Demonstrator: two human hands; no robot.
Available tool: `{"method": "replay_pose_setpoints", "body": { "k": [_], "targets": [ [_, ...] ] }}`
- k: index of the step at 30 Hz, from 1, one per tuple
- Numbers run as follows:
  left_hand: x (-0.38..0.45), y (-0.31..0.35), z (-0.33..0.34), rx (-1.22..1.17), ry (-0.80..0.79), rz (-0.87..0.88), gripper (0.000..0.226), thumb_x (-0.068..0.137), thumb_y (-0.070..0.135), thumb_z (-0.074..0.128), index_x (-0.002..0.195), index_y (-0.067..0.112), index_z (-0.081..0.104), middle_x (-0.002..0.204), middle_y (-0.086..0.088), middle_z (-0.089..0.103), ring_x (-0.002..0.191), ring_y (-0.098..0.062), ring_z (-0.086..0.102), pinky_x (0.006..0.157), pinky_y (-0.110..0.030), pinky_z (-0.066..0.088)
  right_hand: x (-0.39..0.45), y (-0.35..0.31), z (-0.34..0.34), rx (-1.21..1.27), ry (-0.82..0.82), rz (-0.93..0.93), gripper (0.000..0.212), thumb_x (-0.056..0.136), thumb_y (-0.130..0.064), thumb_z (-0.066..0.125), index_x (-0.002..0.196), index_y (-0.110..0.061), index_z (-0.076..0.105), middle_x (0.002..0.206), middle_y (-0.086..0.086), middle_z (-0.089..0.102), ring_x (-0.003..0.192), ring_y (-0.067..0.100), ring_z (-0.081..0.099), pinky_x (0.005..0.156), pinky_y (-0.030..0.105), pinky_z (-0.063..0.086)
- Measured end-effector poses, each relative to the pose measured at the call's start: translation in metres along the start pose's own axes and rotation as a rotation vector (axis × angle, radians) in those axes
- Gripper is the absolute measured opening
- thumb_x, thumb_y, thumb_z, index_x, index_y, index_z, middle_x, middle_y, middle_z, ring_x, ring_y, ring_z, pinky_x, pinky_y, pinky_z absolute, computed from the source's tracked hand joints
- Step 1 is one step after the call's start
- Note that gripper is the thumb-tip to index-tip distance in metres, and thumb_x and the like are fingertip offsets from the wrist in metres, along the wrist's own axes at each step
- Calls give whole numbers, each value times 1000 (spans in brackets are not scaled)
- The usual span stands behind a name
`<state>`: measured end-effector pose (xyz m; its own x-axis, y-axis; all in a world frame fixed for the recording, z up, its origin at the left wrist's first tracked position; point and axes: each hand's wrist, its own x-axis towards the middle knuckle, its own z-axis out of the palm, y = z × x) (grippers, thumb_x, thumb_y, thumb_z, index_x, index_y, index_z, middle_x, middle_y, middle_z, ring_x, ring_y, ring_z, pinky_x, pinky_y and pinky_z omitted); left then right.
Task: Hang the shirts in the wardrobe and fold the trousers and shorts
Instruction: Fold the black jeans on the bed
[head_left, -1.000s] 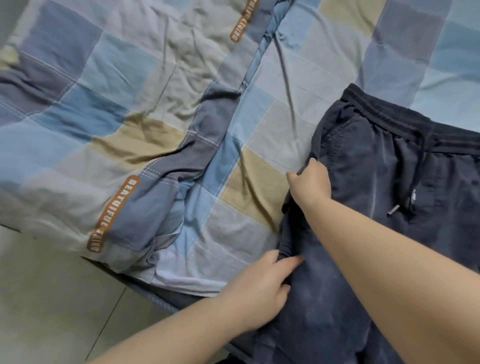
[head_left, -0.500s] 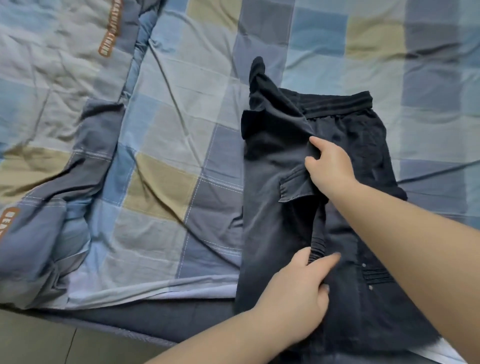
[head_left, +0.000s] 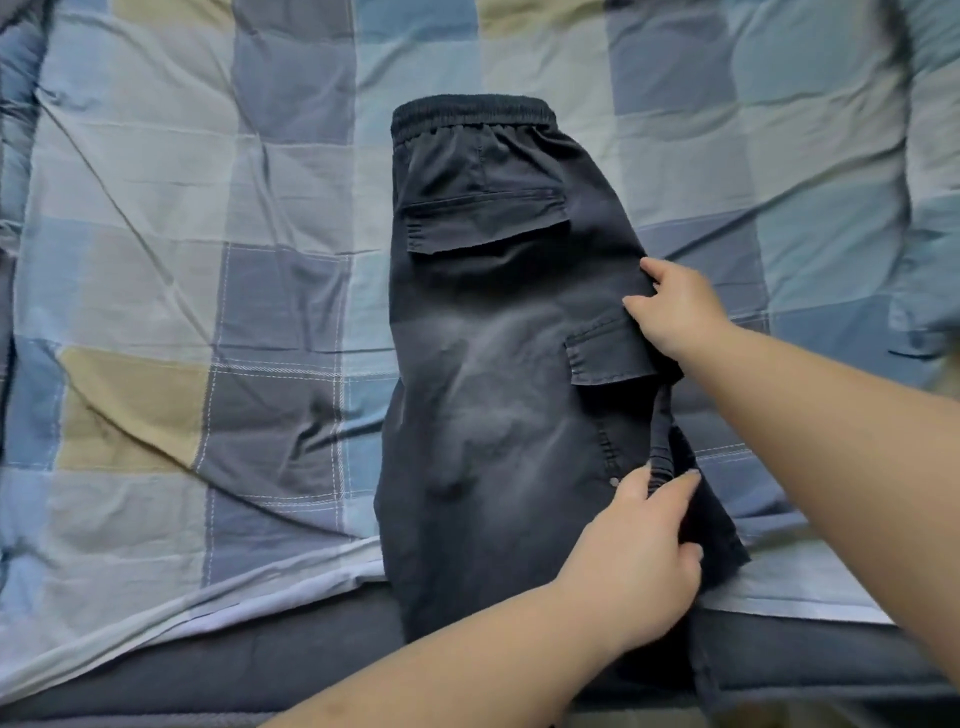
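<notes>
Dark grey, faded cloth: trousers (head_left: 498, 374) folded lengthwise, flat on the checked quilt (head_left: 208, 260), elastic waistband at the far end, legs running off the near edge of the bed. Pinched at the right-hand edge by both hands. Right hand (head_left: 675, 312) farther out, fingers curled onto the fabric edge just above a flapped side pocket (head_left: 613, 353); thumb and forefinger closed on the cloth. Left hand (head_left: 639, 551) nearer, below and slightly left of the right, thumb and forefinger spread a little and gripping a ribbed seam at the same edge, remaining fingers tucked under the fold. Back pocket flap (head_left: 483, 223) up and to the left of the right hand, near the waistband. Dark mattress edge (head_left: 208, 670) just below the left forearm.
</notes>
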<state>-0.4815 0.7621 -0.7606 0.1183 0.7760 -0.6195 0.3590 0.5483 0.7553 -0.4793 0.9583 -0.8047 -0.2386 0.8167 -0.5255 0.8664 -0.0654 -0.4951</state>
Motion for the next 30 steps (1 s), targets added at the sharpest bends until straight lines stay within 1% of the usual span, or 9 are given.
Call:
{"method": "replay_pose_setpoints", "body": {
  "k": [4,9,12,15,17,19,22,26,30],
  "targets": [
    [24,-2,12,-44,9,-67,61,99,19,45,153,27,16,160,-2,8,144,-22,21,113,-29,25,-8,33,-5,156,-146,103,64,87,-20,66,143,-15,37,135,11,54,121,26,54,105,37,41],
    [41,-5,28,-90,81,-91,58,98,18,47,151,24,23,157,1,19,145,-15,16,111,-22,20,-44,86,2,313,-317,333,12,89,-24,65,94,-19,54,111,5,64,102,21,63,86,44,54],
    [51,-3,34,-102,156,-77,54,97,13,47,147,23,31,150,1,31,139,-12,24,100,-11,20,-61,112,7,526,-407,483,15,92,-35,59,94,-20,57,108,5,66,103,19,63,81,38,54],
    [63,2,35,-126,151,-41,57,94,11,50,147,21,32,154,-2,29,139,-16,31,111,-25,29,-75,128,6,785,-396,556,18,92,-40,56,95,-23,61,100,2,66,100,17,61,82,36,49],
    [64,4,40,-230,100,-67,58,93,13,54,147,24,33,155,-2,29,116,-19,57,105,-32,41,-82,145,5,805,-322,563,26,93,-41,54,99,-19,66,99,2,69,91,16,65,76,31,50],
    [56,-3,44,-360,84,-158,53,94,18,57,143,25,40,143,-2,48,87,-7,61,96,-26,47,-91,161,6,728,-227,559,33,91,-45,54,95,-17,70,96,4,72,89,18,68,79,35,54],
    [31,-39,44,-480,157,-313,28,95,20,57,122,25,57,121,5,61,100,-6,60,101,-32,47,-108,181,9,347,-106,457,44,83,-57,53,85,-16,68,91,-3,70,92,19,64,89,37,49],
    [-22,-97,40,-444,342,-513,17,93,18,57,93,35,61,101,8,68,96,-9,64,95,-34,50,-129,188,5,-128,-15,141,21,91,-30,59,92,-10,67,88,3,58,92,24,55,72,31,37],
    [-71,-148,15,-237,537,-609,11,88,10,61,95,19,64,95,1,69,81,-8,61,84,-29,49,-132,184,16,-127,-109,185,18,90,-29,60,99,-15,64,92,7,61,99,31,57,73,32,38]
  ]
}}
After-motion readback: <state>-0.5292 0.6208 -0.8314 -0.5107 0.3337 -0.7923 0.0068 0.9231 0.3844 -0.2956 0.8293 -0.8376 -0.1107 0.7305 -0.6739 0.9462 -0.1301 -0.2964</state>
